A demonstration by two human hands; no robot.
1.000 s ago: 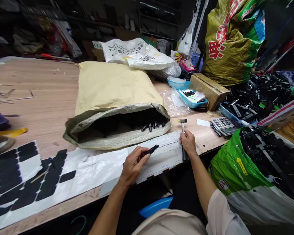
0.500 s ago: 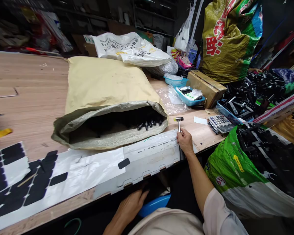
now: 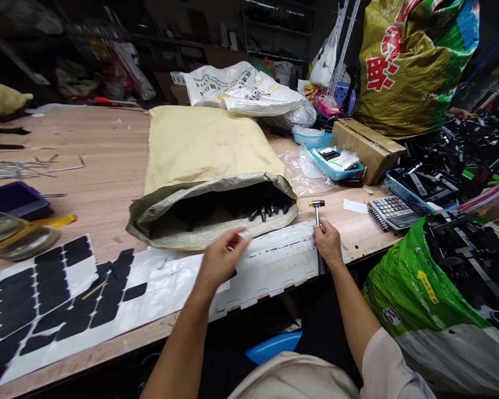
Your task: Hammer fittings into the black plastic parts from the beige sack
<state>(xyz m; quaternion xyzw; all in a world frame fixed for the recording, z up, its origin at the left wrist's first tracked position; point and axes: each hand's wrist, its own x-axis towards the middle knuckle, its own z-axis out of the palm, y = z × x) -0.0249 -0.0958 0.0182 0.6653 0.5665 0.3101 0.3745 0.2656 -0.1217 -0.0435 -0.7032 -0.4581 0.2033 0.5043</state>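
My right hand (image 3: 327, 243) is closed round the handle of a small hammer (image 3: 317, 209), its head raised above my fist with one yellow end and one dark end. Just in front of the sack's mouth, my left hand (image 3: 222, 259) hovers over the table edge, thumb and fingers apart, slightly blurred. Beneath it, part of a black piece shows near the palm. The tan paper sack (image 3: 208, 144) lies on its side, mouth towards me, with several small black parts (image 3: 270, 212) inside its right end.
Black rounded pads (image 3: 54, 277) on white sheets lie at the left. A calculator (image 3: 393, 212), blue baskets (image 3: 336, 166) and a cardboard box (image 3: 366, 149) stand to the right. A green bag (image 3: 403, 271) full of black parts leans against the table's right front.
My left hand has risen from below the table edge to above it, before the sack. My right hand still holds the hammer. The view has swung left.
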